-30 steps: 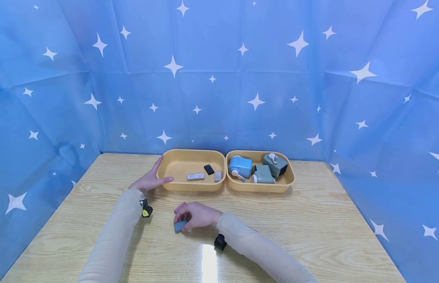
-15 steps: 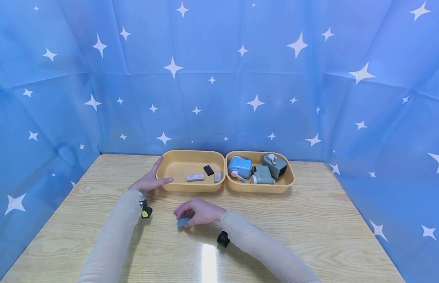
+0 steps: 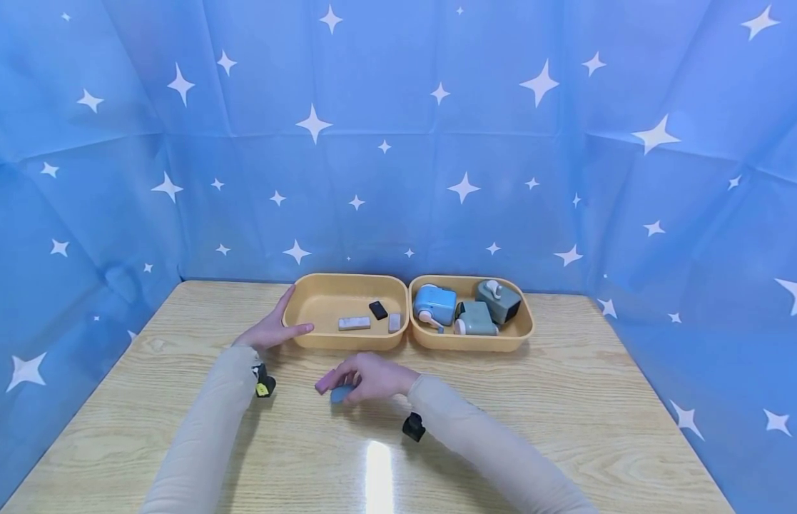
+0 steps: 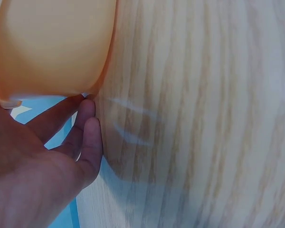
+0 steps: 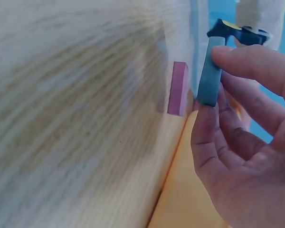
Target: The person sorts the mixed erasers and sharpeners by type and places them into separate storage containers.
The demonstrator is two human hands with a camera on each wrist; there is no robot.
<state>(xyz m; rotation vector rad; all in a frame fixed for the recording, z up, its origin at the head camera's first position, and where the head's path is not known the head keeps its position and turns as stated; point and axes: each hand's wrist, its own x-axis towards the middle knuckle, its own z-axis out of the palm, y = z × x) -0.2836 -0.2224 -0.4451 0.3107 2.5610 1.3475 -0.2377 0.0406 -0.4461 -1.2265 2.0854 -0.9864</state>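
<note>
My right hand (image 3: 374, 376) pinches a blue eraser (image 5: 209, 73) between thumb and fingers, lifted just off the wooden table. Beside it on the tabletop lies a pink rectangular eraser (image 5: 177, 89), left of the fingertips in the head view. At the left end of a yellow-orange bin (image 3: 347, 342), my left hand (image 3: 270, 330) rests with spread fingers against the outer wall, the thumb along the front rim. Inside that bin are a white eraser (image 3: 354, 323), a black one (image 3: 377, 310) and a small pale lilac one (image 3: 394, 323).
A second bin (image 3: 475, 343) adjoins on the right. It holds a blue crank pencil sharpener (image 3: 437, 305) and two grey-green ones (image 3: 479, 318). A blue starred curtain (image 3: 385, 164) stands behind the table and along both sides.
My right hand has raised the blue eraser and carried it away from me and slightly right, uncovering more of the pink eraser. The left hand stays at the bin.
</note>
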